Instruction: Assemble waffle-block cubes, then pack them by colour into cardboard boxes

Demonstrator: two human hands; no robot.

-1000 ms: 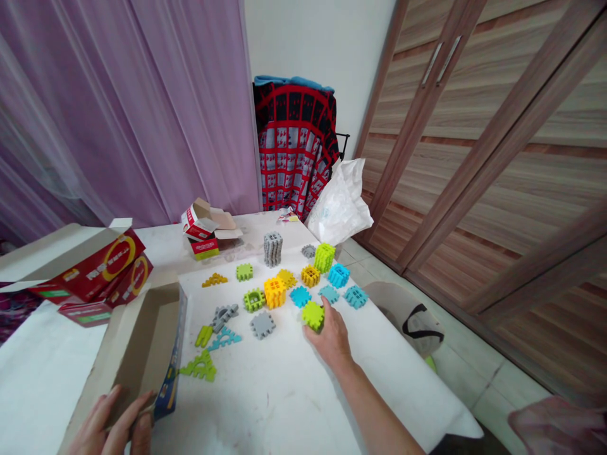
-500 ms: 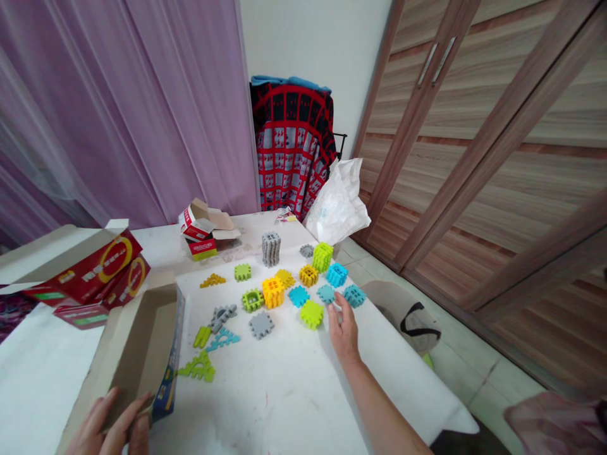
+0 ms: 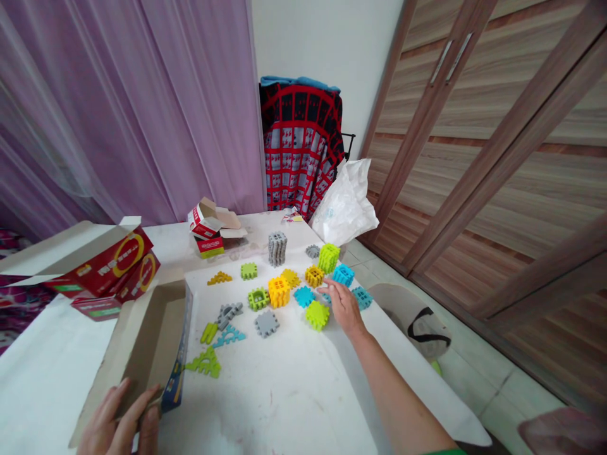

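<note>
My left hand (image 3: 121,420) grips the near end of a long open cardboard box (image 3: 159,328) at the lower left. My right hand (image 3: 342,303) reaches over the blocks with fingers apart, partly covering a light blue flat piece. Close to its fingertips are a dark yellow block (image 3: 314,276), a blue flat piece (image 3: 304,296) and a blue block (image 3: 343,275). Below them lies a lime piece (image 3: 317,315). A yellow block (image 3: 279,292) stands at the middle, a teal block (image 3: 362,297) right of the hand.
Further back are a grey stack (image 3: 277,248) and a lime stack (image 3: 329,258). Triangular pieces (image 3: 205,362) lie beside the box. Red boxes (image 3: 109,265) stand at the left, small boxes (image 3: 207,234) behind. A white bag (image 3: 346,205) leans at the far corner.
My right hand has moved up and forward over the light blue piece, its fingertips now nearer the dark yellow block. My left hand still grips the box. The view has shifted slightly.
</note>
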